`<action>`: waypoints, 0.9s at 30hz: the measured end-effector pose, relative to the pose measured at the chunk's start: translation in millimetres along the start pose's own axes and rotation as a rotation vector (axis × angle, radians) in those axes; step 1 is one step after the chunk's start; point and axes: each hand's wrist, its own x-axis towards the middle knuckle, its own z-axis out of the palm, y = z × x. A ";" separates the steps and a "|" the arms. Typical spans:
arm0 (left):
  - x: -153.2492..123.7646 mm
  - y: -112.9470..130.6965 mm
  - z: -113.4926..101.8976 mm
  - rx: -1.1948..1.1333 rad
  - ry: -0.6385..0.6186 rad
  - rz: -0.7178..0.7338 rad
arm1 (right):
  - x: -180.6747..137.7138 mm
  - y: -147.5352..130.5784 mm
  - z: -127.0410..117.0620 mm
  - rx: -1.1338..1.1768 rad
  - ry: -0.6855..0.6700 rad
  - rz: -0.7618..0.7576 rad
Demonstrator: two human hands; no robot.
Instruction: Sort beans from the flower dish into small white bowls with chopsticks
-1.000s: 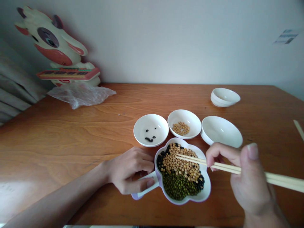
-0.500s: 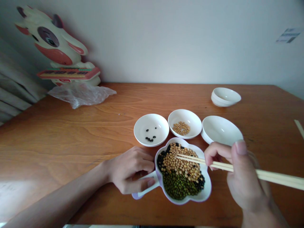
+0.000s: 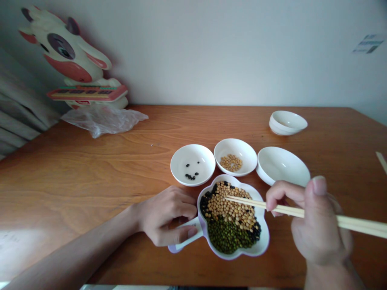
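In the head view, the right hand point(image 3: 317, 221) pinches the chopsticks point(image 3: 363, 226); they point long ways from right to left; their tips are at the tan beans point(image 3: 217, 205), left of the right fingers, in the flower-shaped dish point(image 3: 265, 237); the left hand point(image 3: 169, 215) grips its handle point(image 3: 199, 227); green beans point(image 3: 231, 235) sit nearer.

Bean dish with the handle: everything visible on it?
The handled dish looks plastic: white, scalloped, lilac-edged. It appears to rest upright on the wooden table, just in front of the white bowls. The left hand holds its handle. Inside, tan beans lie behind green beans, with black beans along the edges. Chopsticks point into the tan beans; contact is unclear.
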 end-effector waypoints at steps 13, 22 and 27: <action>0.4 1.3 -0.8 0.006 -0.008 -0.005 | 0.2 6.7 1.6 0.061 -0.145 -0.012; -0.8 0.4 0.0 0.003 -0.005 -0.009 | 0.9 -0.5 3.5 0.006 -0.100 -0.076; 0.1 1.2 -0.5 -0.002 0.004 0.001 | -3.9 -12.0 9.7 0.016 0.024 0.034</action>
